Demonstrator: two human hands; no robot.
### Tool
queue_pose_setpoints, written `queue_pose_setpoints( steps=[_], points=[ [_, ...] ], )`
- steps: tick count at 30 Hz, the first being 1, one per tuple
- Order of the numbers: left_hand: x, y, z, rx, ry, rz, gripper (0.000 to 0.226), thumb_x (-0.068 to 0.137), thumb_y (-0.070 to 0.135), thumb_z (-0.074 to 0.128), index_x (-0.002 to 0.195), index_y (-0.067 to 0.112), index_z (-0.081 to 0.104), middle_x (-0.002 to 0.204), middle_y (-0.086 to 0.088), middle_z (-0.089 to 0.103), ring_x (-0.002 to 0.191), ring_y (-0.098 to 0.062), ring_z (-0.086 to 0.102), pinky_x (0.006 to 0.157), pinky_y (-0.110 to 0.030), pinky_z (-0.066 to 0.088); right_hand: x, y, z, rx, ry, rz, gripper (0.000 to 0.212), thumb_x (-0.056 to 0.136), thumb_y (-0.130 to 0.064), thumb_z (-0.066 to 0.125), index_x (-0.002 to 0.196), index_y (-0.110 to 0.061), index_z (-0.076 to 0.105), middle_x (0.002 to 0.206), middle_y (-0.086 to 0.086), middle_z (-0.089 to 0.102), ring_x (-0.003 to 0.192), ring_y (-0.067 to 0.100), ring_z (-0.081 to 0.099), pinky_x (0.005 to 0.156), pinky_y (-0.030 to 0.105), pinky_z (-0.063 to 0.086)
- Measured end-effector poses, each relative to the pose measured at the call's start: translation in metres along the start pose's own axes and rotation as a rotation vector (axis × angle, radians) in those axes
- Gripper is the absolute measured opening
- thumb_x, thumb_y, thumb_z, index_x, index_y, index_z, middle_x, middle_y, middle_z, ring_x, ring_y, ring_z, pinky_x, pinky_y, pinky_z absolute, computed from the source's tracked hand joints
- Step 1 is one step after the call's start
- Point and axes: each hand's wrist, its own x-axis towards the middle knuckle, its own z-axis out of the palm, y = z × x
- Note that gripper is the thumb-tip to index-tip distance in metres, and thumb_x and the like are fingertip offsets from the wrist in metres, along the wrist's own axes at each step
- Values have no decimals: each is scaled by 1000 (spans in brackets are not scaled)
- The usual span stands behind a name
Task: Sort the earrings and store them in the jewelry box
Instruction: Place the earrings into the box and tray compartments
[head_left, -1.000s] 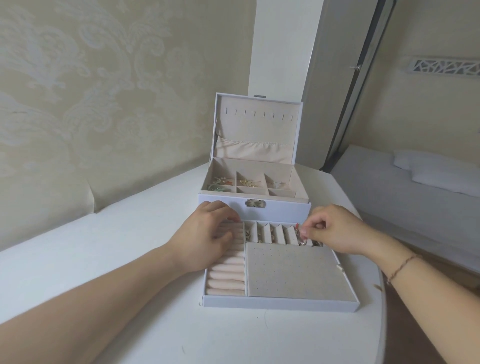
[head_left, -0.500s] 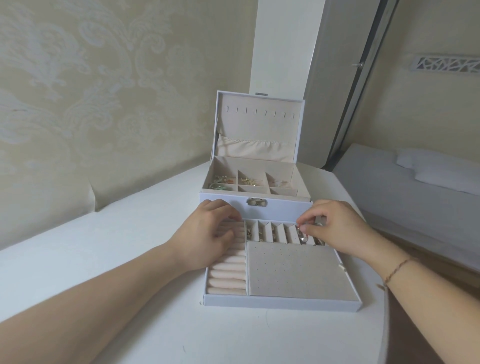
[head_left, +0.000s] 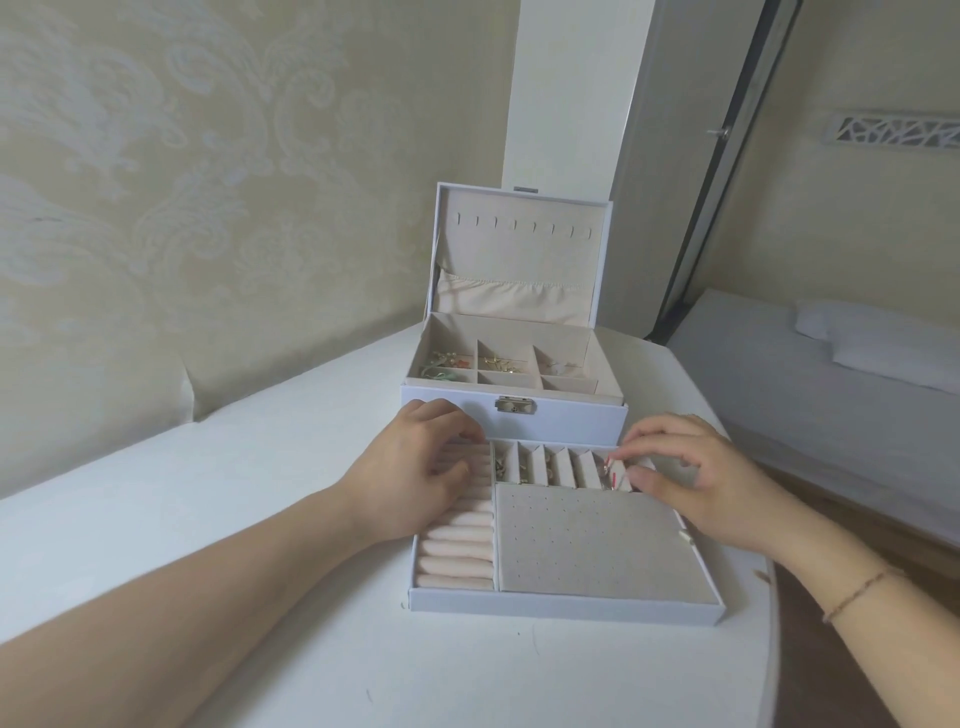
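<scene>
At frame centre, the white leatherette jewelry box (head_left: 566, 421) stands open on the white bench (head_left: 208, 519). Left hand (head_left: 415, 478) rests curled on pink velvet ring rolls (head_left: 457, 561); right hand (head_left: 691, 478) fingers (head_left: 631, 446) pinch a small red-beaded earring (head_left: 612, 470) over a slot.

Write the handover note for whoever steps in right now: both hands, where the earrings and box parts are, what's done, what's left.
Left hand: fingers curled, resting on the ring rolls of the pulled-out drawer, steadying it.
Right hand: at the drawer's far-right slot, fingertips around a small earring; whether it is pinched or just released is unclear.
Jewelry box: lid open, earrings in several top tray compartments.
Done: some earrings sorted into the tray and the slot row.
Left: seat this earring. No loose earrings show on the table.
</scene>
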Motion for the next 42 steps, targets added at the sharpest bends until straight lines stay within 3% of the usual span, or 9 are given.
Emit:
queue_pose_setpoints(
  steps=[6,14,17,20,23,28,34,39,42],
  points=[
    [-1,2,-2,13,1,2,34,79,23,52,110,21,66,109,10,58,103,-16,51,89,-23,40,-33,7,9,85,185,124,58,74,-85,42,113,-45,62,122,-26,56,122,1,47,95,26,40],
    [-13,18,-25,130,-109,-151,76,83,77,23,134,27,46,127,6,57,109,-15,51,89,-24,38,-81,-6,4,-7,-78,177,119,53,-99,37,151,-37,9,150,-30,19,141,-13,6,120,37,13],
    [-35,30,-37,212,-242,-177,94,68,93,17,142,36,27,122,2,57,98,-13,51,90,-31,42,-85,-13,6,-88,-191,198,132,44,-102,36,146,-37,-17,148,-34,-6,139,-16,-12,119,27,-6],
    [-62,39,-46,171,-315,-159,104,62,96,38,148,46,7,137,22,38,120,-4,46,99,-21,36,-85,-14,9,-281,-247,230,123,36,-106,16,130,-43,-31,139,-30,-34,129,-14,-38,117,25,-15],
    [-76,47,-41,154,-338,-118,113,65,87,55,150,42,-5,135,29,28,128,1,34,102,-13,26,-83,-12,10,-285,-220,198,110,42,-106,16,129,-51,-21,142,-33,-25,133,-13,-32,120,33,-10],
    [-79,47,-28,84,-226,-129,118,62,90,45,154,30,1,130,28,35,114,6,35,95,1,18,-81,-16,13,-249,-198,164,93,49,-104,17,126,-61,-11,136,-44,-17,132,-19,-27,120,35,-8],
    [-83,44,-33,-132,-125,-47,102,71,69,70,148,55,4,136,41,44,127,13,42,103,-13,36,-86,-27,8,-175,-112,125,97,47,-104,27,128,-58,-1,136,-43,-7,129,-26,-21,120,31,-2],
    [-77,50,-59,-194,-44,-49,100,67,70,72,142,66,6,135,51,35,130,24,29,99,2,25,-80,-43,-9,-31,93,57,94,51,-99,44,131,-55,22,141,-39,16,134,-25,6,116,24,12],
    [-55,41,-71,-248,25,-100,110,59,74,72,148,49,12,134,50,36,131,23,30,101,1,25,-54,-50,-24,88,136,2,78,57,-88,57,126,-57,38,141,-39,32,133,-20,25,108,12,23]
  ],
)
